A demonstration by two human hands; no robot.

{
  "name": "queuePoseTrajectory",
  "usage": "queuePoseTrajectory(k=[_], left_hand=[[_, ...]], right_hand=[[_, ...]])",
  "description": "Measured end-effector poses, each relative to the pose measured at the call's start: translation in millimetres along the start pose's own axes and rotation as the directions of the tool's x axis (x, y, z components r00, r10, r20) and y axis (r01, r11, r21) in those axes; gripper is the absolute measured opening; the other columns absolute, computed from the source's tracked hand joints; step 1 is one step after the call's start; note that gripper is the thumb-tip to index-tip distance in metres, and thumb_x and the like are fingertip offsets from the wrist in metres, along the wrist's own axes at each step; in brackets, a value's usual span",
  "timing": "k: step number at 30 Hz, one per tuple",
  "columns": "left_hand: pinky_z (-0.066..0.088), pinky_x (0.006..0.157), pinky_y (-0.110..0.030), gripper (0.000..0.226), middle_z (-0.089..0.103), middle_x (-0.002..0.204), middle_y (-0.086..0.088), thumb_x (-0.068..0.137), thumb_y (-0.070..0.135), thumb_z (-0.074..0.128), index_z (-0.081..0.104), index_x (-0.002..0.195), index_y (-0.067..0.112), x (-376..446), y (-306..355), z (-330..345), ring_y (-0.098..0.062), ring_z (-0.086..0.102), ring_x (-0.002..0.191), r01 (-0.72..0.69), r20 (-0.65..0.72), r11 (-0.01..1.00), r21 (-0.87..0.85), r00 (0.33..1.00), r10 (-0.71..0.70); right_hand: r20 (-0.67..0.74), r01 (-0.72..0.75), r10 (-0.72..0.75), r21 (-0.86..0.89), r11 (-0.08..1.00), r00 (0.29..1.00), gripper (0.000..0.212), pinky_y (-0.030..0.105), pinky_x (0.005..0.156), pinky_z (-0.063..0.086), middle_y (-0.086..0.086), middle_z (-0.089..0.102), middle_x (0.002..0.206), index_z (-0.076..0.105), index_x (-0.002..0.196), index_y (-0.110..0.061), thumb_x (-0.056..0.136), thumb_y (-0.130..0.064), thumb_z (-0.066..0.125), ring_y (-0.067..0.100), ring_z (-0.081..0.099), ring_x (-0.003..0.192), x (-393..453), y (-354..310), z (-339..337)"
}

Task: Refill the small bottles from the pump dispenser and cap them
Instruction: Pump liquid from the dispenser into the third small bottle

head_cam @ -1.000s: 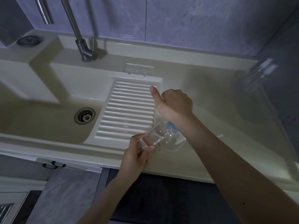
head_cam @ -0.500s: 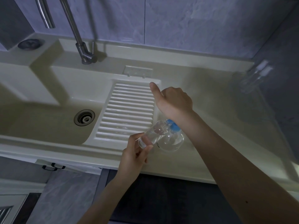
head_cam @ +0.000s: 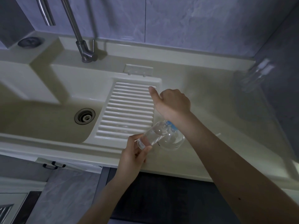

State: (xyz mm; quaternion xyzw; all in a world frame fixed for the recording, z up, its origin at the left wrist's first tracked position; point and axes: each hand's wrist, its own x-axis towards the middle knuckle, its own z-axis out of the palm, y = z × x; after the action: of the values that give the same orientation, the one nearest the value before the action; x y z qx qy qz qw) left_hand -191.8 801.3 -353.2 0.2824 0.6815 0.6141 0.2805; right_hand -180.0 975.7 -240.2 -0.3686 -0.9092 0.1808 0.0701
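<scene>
Cream-coloured moulded basin point(head_cam: 48, 123) occupies the left, with a metal drain point(head_cam: 84, 116) in its floor and a steel tap point(head_cam: 85, 52) standing behind it. A ribbed washboard slope point(head_cam: 127, 109) runs down beside the drain.

Just past the ribs, at the front edge of the counter point(head_cam: 210, 97), the left hand point(head_cam: 134, 157) is closed around the base of a small clear bottle point(head_cam: 149, 137), which is tilted with its mouth raised toward the pump dispenser point(head_cam: 174, 139). That dispenser is a rounded clear vessel with a blue fitting at its neck; it appears to rest on the counter. The right hand point(head_cam: 173, 102) sits over its top, fingers curled and thumb extended; whether it is pressing the pump head cannot be told, as the wrist hides it.

Far right, near the wall, two more small bottles point(head_cam: 257, 75) stand close together, blurred.

Risks, as judged:
- Nozzle and bottle mouth are hidden, so misalignment would send liquid onto the counter.
- Clear liquid in clear plastic under dim light makes overfilling hard to catch.
- The tilted bottle is pinched low, so a wet grip could let it slip toward the floor.
- A downward push on the round dispenser could make it skid.
</scene>
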Motion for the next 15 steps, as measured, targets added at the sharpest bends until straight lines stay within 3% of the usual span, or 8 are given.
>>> queuePoseTrajectory(k=[15], left_hand=[[0.046, 0.054, -0.024, 0.028, 0.063, 0.081, 0.009, 0.09, 0.006, 0.06, 0.048, 0.107, 0.024, 4, 4, 1, -0.012, 0.051, 0.053, -0.027, 0.009, 0.999, -0.03, 1.0, 0.028]], right_hand=[[-0.023, -0.001, 0.002, 0.015, 1.0, 1.0, 0.071, 0.029, 0.055, 0.033, 0.001, 0.046, 0.053, 0.04, 0.051, -0.011, 0.096, -0.061, 0.016, 0.018, 0.047, 0.052, 2, -1, -9]])
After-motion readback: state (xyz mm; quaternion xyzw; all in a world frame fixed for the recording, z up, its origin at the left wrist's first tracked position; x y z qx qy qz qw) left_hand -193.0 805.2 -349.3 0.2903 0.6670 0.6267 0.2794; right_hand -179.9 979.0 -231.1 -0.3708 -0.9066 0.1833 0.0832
